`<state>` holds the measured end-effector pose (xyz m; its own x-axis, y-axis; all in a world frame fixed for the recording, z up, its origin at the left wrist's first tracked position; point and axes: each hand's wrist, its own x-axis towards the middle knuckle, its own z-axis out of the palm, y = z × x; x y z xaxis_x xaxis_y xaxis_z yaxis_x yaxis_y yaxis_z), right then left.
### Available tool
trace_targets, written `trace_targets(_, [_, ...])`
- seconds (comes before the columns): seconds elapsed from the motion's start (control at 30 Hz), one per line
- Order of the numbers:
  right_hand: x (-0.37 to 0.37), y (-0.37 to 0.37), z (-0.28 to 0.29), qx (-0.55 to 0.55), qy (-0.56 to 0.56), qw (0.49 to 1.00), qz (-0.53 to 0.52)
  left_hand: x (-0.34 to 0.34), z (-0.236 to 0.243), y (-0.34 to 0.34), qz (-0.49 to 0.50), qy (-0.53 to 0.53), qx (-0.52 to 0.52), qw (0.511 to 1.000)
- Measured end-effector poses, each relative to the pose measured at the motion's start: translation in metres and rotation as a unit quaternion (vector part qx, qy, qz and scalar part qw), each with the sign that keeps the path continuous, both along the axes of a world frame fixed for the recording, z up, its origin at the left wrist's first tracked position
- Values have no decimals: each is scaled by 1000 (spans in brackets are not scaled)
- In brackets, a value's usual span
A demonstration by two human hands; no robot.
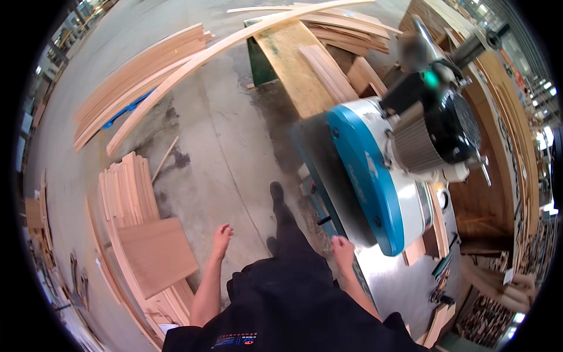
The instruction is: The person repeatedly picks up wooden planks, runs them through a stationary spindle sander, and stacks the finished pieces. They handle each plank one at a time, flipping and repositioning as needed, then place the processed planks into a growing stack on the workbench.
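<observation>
My left hand (223,236) hangs over the concrete floor with its fingers apart and slightly bent, holding nothing visible. Its forearm runs beside a stack of pale boards with a square wooden panel (151,253) on top. My right hand (343,249) has its fingers curled beside the metal table (392,283) of a blue and white machine (362,170); what they hold, if anything, is too small to tell. A black handle (324,220) sticks out from the machine above that hand. My dark-clad legs and shoe (275,193) show between the hands.
Long boards (132,70) lie at upper left with blue material beneath. A long slat (217,47) reaches across to a yellowish plank table (281,64) beyond the machine. More timber stacks (346,35) stand behind. Tall wooden panels (510,141) and offcuts line the right side.
</observation>
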<state>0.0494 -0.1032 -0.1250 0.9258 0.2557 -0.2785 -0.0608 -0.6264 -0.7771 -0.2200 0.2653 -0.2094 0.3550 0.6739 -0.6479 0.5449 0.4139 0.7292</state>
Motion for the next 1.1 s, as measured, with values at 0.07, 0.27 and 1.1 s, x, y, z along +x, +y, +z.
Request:
trace_targets(0.07, [45,106,44,38,-39,994,91,30,-4,14,-18,-14,-16,1000])
trace_targets(0.27, [274,389,79,-1,-295,949,107,150,-12,66,-75,-18,-30,997])
trace_targets(1.1, [259,520,117,-31,1,914,405,421,49,250,397,-290,-152,857])
